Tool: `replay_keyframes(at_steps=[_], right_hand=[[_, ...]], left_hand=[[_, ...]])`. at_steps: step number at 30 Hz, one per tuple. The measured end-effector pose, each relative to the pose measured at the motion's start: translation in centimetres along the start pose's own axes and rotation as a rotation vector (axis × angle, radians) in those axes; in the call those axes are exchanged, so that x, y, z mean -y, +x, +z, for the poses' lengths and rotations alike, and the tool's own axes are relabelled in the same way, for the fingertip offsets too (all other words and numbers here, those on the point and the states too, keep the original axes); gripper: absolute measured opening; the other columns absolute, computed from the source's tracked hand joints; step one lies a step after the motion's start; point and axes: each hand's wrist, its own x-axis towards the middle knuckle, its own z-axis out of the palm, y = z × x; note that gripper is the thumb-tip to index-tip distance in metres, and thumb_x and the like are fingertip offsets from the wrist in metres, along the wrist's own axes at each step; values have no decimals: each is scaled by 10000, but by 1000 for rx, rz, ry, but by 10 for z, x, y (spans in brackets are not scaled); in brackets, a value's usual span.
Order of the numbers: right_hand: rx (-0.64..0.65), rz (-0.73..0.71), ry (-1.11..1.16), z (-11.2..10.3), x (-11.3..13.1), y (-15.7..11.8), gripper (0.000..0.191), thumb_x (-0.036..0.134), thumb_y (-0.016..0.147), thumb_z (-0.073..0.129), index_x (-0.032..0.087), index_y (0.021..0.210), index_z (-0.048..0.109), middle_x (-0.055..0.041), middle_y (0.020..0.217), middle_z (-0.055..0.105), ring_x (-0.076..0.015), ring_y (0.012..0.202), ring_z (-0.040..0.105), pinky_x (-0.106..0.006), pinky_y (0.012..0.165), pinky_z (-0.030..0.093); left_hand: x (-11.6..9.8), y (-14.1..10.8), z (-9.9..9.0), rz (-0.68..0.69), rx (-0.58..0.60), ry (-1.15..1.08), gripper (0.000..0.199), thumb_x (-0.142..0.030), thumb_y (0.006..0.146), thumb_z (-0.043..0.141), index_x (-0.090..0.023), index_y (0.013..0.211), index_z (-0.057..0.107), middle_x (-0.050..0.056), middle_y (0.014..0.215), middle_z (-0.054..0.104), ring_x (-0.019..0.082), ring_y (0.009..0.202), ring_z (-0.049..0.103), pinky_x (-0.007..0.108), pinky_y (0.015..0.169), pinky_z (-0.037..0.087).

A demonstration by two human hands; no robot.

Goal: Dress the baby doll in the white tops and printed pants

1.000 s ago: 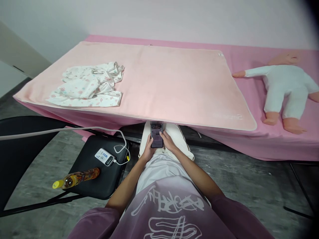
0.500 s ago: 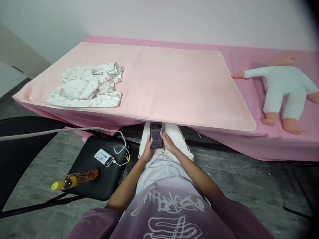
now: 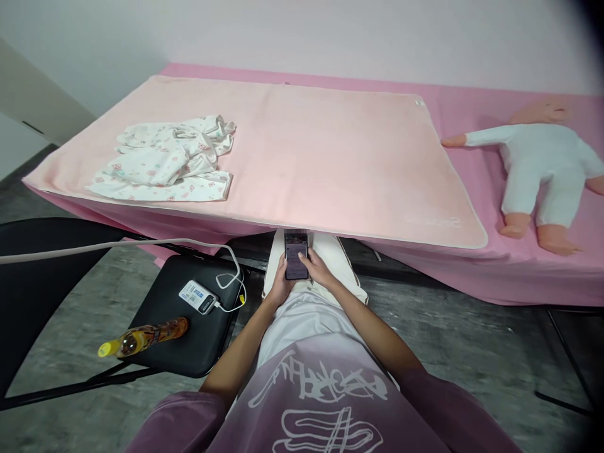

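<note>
A dark phone (image 3: 296,257) is held upright over my lap, at the near edge of the table. My left hand (image 3: 280,283) grips its left side. Around its lower right side is my right hand (image 3: 319,269), the thumb over the screen. Beyond them a light pink mat (image 3: 330,157) covers much of the table. Crumpled white baby clothes (image 3: 165,160) with a small print lie on the mat's left part. To the right of the mat, a doll (image 3: 542,163) in a white suit lies on its back.
A black chair (image 3: 189,352) stands at my left, bearing a white power bank (image 3: 195,296) with a cable and a bottle (image 3: 151,336) with a yellow cap. A darker pink cloth (image 3: 472,270) hangs over the table's front edge.
My right thumb has moved left, further over the phone's screen. The view has shifted very slightly; the other things lie as before.
</note>
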Motion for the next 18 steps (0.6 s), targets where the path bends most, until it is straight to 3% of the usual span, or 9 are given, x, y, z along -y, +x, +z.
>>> replay_keyframes(at_steps=[2,6,10,14,18], right_hand=[[26,6,-4,0,-1,-1,517,628,963,726,265,1324,654,-69,1168,723,-255,997,698,-398,859,618],[48,-36,-18,-1,1,-5,576,550,877,843,255,1332,650,-73,1165,734,-281,1080,696,-419,926,616],[-47,-24,37,-3,11,1,407,629,976,678,253,1132,693,-56,1060,726,-282,1087,674,-398,947,585],[-145,-52,78,-4,24,18,404,648,1000,594,251,956,656,-33,924,686,-264,980,657,-365,908,557],[-236,-95,109,0,31,28,401,625,1001,586,239,907,643,-33,918,688,-248,936,640,-340,887,527]], left_hand=[[-1,-1,0,-7,-8,2,758,-588,954,806,-310,1590,501,99,1543,634,333,1401,623,461,1069,623],[-3,-2,1,-13,-1,12,782,-583,962,801,-320,1622,473,97,1568,612,334,1413,616,462,1083,616],[-4,-2,4,-4,20,4,794,-574,949,818,-298,1609,474,128,1578,596,345,1407,622,468,1081,618],[-4,-2,6,-21,26,3,804,-610,933,824,-304,1588,471,133,1587,585,351,1393,633,485,1069,625],[-4,-3,4,-14,12,9,772,-601,931,826,-313,1565,490,110,1570,602,337,1357,654,493,1067,623]])
